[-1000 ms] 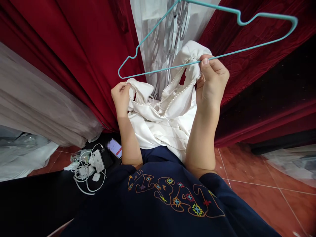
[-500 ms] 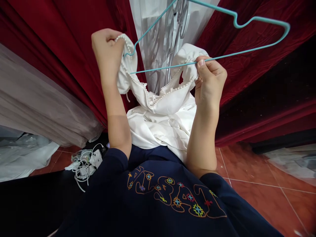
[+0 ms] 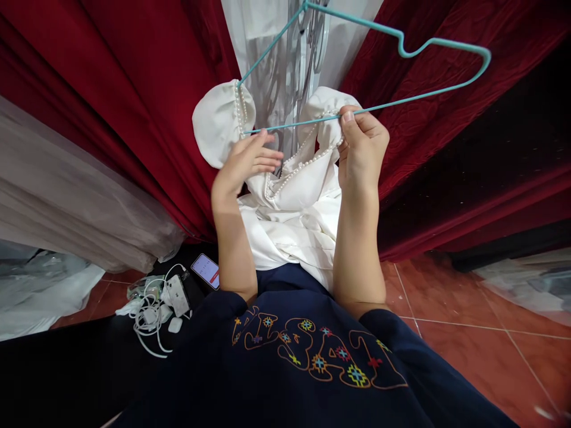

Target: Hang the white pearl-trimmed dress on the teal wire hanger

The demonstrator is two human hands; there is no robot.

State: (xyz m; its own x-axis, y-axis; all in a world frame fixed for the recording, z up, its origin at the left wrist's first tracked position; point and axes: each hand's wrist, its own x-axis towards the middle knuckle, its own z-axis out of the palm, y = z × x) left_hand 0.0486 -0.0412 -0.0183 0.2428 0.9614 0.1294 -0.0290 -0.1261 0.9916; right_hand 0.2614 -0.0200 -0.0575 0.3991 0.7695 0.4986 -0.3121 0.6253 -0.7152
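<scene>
Strap now hooked over hanger point(image 3: 366, 71) left end; left hand point(image 3: 245, 166) let go, open; right hand point(image 3: 361, 148) still pinches dress point(image 3: 294, 202) + hanger bar.

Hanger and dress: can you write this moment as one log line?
left hand open on white dress | right hand pinching dress and teal hanger bar | one sleeve on hanger

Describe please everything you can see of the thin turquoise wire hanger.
The thin turquoise wire hanger is a slim triangular frame, seemingly coated metal, with a notch near each shoulder. It is held up, tilted, before the dark red velvet curtains; its hook top runs out of view. The puffed sleeve of the white pearl-trimmed garment already sits over its left end. The right hand pinches the bottom bar together with the garment's other shoulder. The left hand is loose, fingers near the bar.
</scene>
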